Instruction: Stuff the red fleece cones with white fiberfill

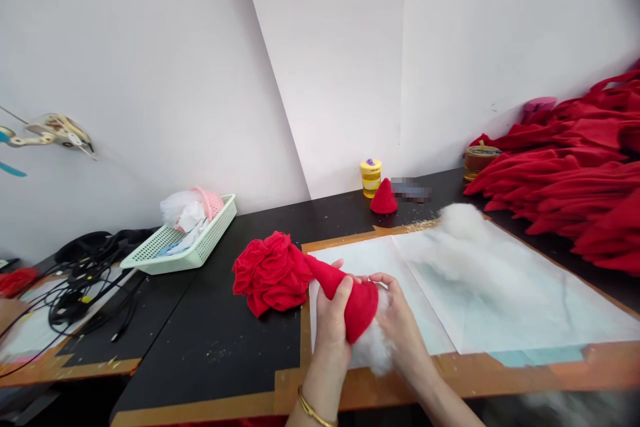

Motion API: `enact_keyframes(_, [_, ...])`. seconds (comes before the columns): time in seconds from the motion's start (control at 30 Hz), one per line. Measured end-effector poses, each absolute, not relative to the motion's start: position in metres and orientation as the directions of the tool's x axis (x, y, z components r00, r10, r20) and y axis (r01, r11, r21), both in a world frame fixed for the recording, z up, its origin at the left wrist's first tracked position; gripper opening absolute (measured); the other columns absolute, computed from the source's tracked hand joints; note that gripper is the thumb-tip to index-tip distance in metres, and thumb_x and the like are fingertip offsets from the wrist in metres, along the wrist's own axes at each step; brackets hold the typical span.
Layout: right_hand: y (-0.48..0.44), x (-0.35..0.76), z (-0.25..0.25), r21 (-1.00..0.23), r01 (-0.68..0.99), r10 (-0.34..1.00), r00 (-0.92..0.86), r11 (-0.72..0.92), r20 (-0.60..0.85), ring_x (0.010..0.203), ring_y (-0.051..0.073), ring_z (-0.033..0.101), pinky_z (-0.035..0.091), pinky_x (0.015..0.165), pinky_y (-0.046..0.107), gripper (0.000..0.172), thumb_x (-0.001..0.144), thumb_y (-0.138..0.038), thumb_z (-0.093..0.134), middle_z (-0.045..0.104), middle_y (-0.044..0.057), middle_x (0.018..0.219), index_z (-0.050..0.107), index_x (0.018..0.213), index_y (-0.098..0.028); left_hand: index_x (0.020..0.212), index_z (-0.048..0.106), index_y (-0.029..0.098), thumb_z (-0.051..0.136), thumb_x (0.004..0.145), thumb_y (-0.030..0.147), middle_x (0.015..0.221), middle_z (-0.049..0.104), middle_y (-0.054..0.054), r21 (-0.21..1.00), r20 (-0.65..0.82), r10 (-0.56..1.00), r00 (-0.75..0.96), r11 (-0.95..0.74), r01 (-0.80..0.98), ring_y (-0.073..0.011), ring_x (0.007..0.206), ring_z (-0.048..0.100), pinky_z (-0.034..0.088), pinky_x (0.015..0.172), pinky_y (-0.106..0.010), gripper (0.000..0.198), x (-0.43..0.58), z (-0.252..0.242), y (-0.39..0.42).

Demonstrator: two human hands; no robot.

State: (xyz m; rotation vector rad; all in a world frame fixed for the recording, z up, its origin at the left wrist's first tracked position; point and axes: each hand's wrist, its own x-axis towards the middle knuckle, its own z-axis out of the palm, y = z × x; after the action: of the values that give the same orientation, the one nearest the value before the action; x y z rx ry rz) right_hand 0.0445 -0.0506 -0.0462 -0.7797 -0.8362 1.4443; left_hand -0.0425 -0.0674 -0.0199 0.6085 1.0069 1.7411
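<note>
My left hand (331,320) is wrapped round a red fleece cone (357,303) just above the table's front edge. White stuffing (373,350) bulges out of the cone's open end. My right hand (400,320) presses its fingers into that stuffing at the cone's mouth. A bunch of several red fleece pieces (270,272) lies just left of the cone's tip. A loose heap of white stuffing (467,247) spreads over the white paper sheets (525,320) to the right.
A big pile of red cones (575,173) fills the right side. A stuffed red cone (383,197), a yellow tub (371,177) and a brown jar (479,159) stand by the wall. At left are a pale green basket (183,243) and black cables (85,280).
</note>
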Motion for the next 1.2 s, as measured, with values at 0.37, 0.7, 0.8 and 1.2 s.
enact_keyframes(0.37, [-0.078,0.055,-0.061,-0.958,-0.286,0.981,-0.194,-0.030,0.027,0.096,0.026,0.068,0.056,0.083,0.034,0.032,0.085,-0.050,0.066,0.076,0.008,0.100,0.072,0.100,-0.022,0.122,0.060,0.019,0.085,0.069,0.044,0.096,0.071,-0.005,0.846,-0.152,0.833,-0.532,-0.169,-0.506,-0.0202,0.085,0.069,0.055,0.079,-0.031,0.064,-0.038,-0.023,-0.068])
enact_keyframes(0.7, [-0.058,0.061,-0.050,-0.946,-0.178,0.946,-0.135,0.270,0.295,0.055,0.020,0.055,0.050,0.061,0.032,0.023,0.074,-0.020,0.059,0.062,0.000,0.055,0.063,0.052,-0.022,0.114,0.067,0.024,0.087,0.062,0.023,0.094,0.075,-0.004,0.965,-0.064,0.915,-0.398,-0.044,-0.258,-0.0271,0.092,0.069,0.056,0.085,-0.033,0.056,-0.018,-0.033,-0.078])
enact_keyframes(0.8, [-0.054,0.055,-0.044,-0.962,-0.165,0.975,-0.019,0.218,0.224,0.057,0.020,0.055,0.052,0.066,0.035,0.017,0.071,-0.019,0.060,0.061,0.001,0.058,0.062,0.054,-0.022,0.104,0.071,0.022,0.084,0.067,0.027,0.103,0.077,-0.007,0.948,-0.081,0.923,-0.377,-0.045,-0.315,-0.0305,0.104,0.069,0.054,0.095,-0.037,0.040,-0.008,-0.036,-0.078])
enact_keyframes(1.2, [-0.095,0.096,-0.075,-0.946,-0.067,0.936,-0.140,0.318,0.324,0.113,0.030,0.066,0.054,0.097,0.038,0.027,0.080,-0.020,0.074,0.073,0.009,0.120,0.079,0.105,-0.028,0.105,0.073,0.014,0.086,0.067,0.029,0.104,0.078,-0.011,0.789,-0.216,0.878,-0.428,-0.102,-0.607,-0.0290,0.099,0.073,0.056,0.091,-0.039,0.043,-0.037,-0.020,-0.076])
